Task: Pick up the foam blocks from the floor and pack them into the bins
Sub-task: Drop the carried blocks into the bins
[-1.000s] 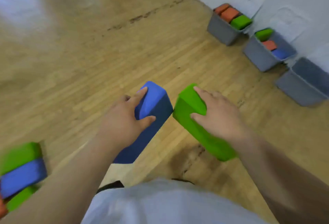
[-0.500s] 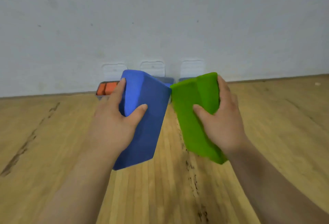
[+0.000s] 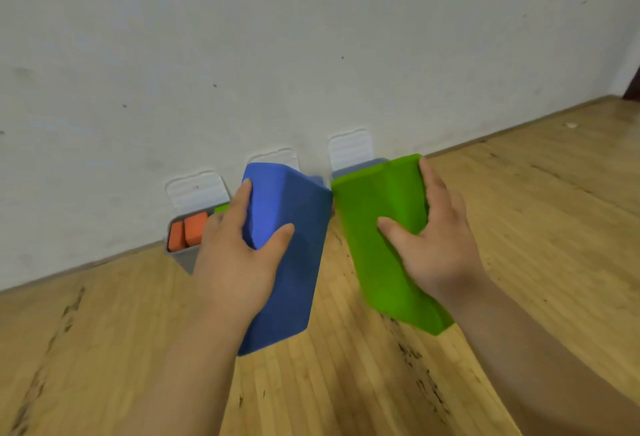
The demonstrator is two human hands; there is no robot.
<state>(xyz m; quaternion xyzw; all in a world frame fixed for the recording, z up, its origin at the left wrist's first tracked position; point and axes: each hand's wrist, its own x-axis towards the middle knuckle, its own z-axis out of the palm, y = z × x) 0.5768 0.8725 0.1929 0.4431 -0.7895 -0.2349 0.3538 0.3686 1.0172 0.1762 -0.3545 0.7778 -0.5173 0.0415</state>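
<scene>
The left grip [image 3: 239, 262] curls round a blue rectangular foam block [image 3: 298, 280]. The right grip [image 3: 440, 245] clasps a green rectangular foam block [image 3: 377, 214]. Both blocks are held side by side above the wooden floor [image 3: 346, 383], near grey plastic bins [image 3: 183, 259] along the far wall; the leftmost contains orange foam blocks [image 3: 188, 233].

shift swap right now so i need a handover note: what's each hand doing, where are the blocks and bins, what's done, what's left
Hands: the left hand grips the blue block; the right hand grips the green block. Both blocks are held off the floor.
Bins: the grey bin by the wall holds orange blocks and a bit of green. A second bin rim shows behind the held blocks, contents hidden.
Done: both blocks picked up, some blocks already packed.
Left: carry both to the bins and drop them in.
</scene>
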